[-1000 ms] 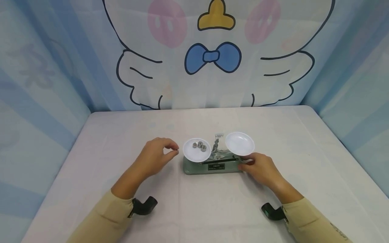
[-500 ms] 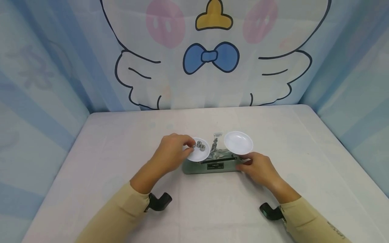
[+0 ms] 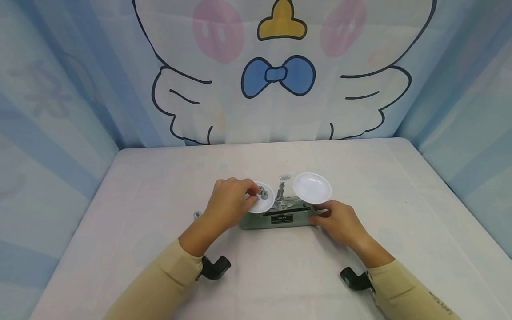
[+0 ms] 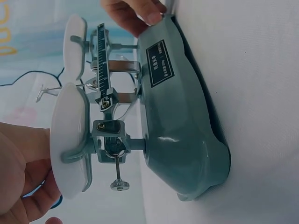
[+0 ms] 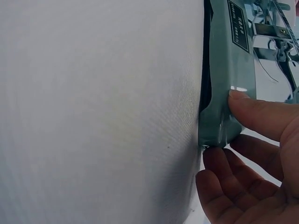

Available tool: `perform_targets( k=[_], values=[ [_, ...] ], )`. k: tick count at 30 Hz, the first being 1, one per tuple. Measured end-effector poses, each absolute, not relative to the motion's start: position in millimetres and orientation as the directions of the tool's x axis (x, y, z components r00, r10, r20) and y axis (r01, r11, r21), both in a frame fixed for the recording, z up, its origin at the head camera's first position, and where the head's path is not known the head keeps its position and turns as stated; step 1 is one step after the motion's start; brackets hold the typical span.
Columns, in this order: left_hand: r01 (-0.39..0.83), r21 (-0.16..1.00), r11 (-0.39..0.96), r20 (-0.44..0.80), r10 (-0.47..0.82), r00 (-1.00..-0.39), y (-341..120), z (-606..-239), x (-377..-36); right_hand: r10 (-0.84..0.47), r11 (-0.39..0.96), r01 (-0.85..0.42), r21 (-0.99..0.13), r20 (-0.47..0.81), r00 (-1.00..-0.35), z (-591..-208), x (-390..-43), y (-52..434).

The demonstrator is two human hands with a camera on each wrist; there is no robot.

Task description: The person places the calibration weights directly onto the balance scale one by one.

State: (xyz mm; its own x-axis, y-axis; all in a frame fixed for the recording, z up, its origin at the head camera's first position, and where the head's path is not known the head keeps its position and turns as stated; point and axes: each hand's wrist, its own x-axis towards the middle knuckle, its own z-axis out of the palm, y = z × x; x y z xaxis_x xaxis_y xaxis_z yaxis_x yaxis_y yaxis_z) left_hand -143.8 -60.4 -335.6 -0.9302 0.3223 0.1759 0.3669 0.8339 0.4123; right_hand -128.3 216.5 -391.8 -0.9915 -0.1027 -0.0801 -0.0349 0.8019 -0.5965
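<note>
A green balance scale (image 3: 262,221) stands mid-table with two white pans. My left hand (image 3: 230,200) reaches over the left pan (image 3: 266,205), thumb and forefinger curled together where a small metal nut sat; that nut is hidden by the fingers. Two more metal nuts (image 3: 264,194) lie on the pan beside the fingertips. In the left wrist view, the left pan (image 4: 70,135) hides part of the fingers. My right hand (image 3: 340,222) grips the right end of the base; the right wrist view has its thumb (image 5: 252,109) on the front face and fingers behind. The right pan (image 3: 313,188) holds nothing.
Another metal nut (image 3: 197,214) lies on the white tablecloth (image 3: 272,271), left of the scale and partly behind my left wrist. A printed curtain (image 3: 280,120) hangs behind the table. An adjusting knob (image 4: 120,185) juts from the beam's left end.
My left hand has moved right from beside the scale onto the left pan, fingertips closing over one nut. The nut on the table has come into view. My right hand keeps its grip.
</note>
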Motion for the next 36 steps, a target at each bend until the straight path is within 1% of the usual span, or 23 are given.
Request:
perform_targets(
  k=[8,15,32,36],
  values=[
    [0.367,0.417,0.832,0.199,0.311,-0.93,-60.1,-335.4,-144.1,-0.101,0.8,-0.032,-0.599,-0.082,-0.991,-391.3,-127.8,215.3],
    [0.356,0.403,0.843,0.184,0.307,-0.934,-60.2,-334.5,-144.3,-0.115,0.804,-0.054,-0.592,-0.065,-0.991,-391.4,-125.9,215.8],
    [0.364,0.374,0.853,0.208,0.305,-0.929,-61.9,-332.6,-144.7,-0.113,0.798,-0.051,-0.6,-0.067,-0.991,-391.7,-126.1,216.8],
    [0.374,0.385,0.844,0.209,0.316,-0.926,-66.1,-332.0,-145.0,-0.111,0.799,-0.049,-0.599,-0.067,-0.991,-392.3,-126.5,217.3]
  ],
)
